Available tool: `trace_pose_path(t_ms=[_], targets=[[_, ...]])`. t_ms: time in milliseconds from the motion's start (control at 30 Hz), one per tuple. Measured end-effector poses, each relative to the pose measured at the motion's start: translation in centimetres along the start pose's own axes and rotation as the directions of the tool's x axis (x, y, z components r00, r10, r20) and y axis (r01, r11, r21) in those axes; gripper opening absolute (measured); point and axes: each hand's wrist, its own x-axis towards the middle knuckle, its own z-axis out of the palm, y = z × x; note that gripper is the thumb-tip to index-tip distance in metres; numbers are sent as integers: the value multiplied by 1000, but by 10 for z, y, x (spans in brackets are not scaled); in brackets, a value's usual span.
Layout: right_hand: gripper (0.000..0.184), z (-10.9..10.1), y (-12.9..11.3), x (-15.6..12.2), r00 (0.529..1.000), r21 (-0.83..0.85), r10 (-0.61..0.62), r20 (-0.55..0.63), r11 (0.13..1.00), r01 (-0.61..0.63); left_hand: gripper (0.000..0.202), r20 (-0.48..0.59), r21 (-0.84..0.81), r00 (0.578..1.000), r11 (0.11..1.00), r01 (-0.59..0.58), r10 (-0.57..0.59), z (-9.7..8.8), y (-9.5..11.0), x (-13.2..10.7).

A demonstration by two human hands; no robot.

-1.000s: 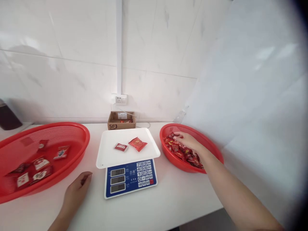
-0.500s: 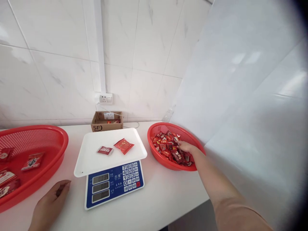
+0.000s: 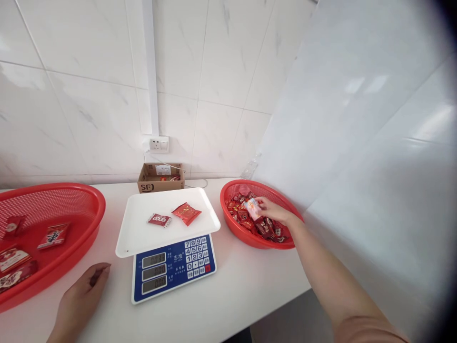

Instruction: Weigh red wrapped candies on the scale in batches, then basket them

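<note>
My right hand (image 3: 266,210) is closed on a small candy packet (image 3: 253,208) with a pale pink and light blue wrapper. It holds the packet over the right red basket (image 3: 243,234), which is filled with small red-wrapped candies (image 3: 264,227). Loosely curled, my left hand (image 3: 84,290) lies on the white table between the left red basket (image 3: 96,209) and the digital scale (image 3: 174,269); nothing shows in its fingers. On the scale's white tray (image 3: 134,233) are a dark red candy (image 3: 159,219) with dotted ends and a brighter red packet (image 3: 186,213).
Several larger red packets (image 3: 53,235) lie in the left basket. Behind the scale stands a cardboard box (image 3: 160,183) with a few red items inside. A wall socket (image 3: 159,144) and a cable are above it. A white panel (image 3: 339,143) rises along the right side.
My right hand has come up from among the candies in the right basket and now holds the pale packet. My left hand stays curled on the table. The view has shifted slightly.
</note>
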Motion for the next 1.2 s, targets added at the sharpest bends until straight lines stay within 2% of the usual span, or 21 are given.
trace_pose_path(t_ms=[67, 133, 233, 400, 533, 600, 700, 800, 900, 1033, 1100, 1200], targets=[[65, 2, 7, -4, 992, -166, 25, 122, 986, -5, 30, 0, -4, 1000, 1000, 1, -1, 0, 1, 0], [62, 4, 12, -8, 988, -270, 58, 144, 963, -17, 30, 1, -3, 1000, 1000, -8, 8, 0, 1, 0], [53, 5, 7, -12, 996, -300, 71, 60, 953, -50, 31, 9, 16, 1000, 1000, -9, 9, 0, 0, 1], [45, -5, -15, -19, 994, -213, 33, -106, 976, -55, 29, 2, 11, 1000, 1000, -9, 9, 1, -2, 2], [38, -7, -34, -26, 961, -176, -47, -271, 984, -1, 29, -15, 17, 1000, 1000, -19, 20, 1, -1, 2], [35, -1, -50, -30, 936, -93, -82, -344, 994, 53, 29, -31, 25, 999, 999, -39, 40, 1, -1, 1], [35, 21, -81, -38, 940, 144, -114, -322, 975, 168, 29, -56, 22, 994, 995, -94, 95, 2, -1, 0], [37, 58, -115, -44, 963, 287, -199, -182, 926, 245, 29, -75, -2, 989, 992, -126, 125, 3, -4, -2], [40, 104, -141, -43, 959, 350, -281, -32, 896, 274, 29, -83, -16, 987, 990, -138, 137, 4, -6, -4], [43, 151, -162, -35, 920, 320, -384, 78, 884, 342, 28, -83, -31, 984, 986, -161, 158, 4, -6, -6], [48, 163, -171, -30, 904, 262, -418, 87, 885, 384, 27, -83, -46, 984, 985, -165, 161, 5, -5, -6], [58, 168, -184, -23, 896, 172, -444, 7, 883, 436, 27, -76, -62, 986, 986, -153, 148, 5, -4, -6]])
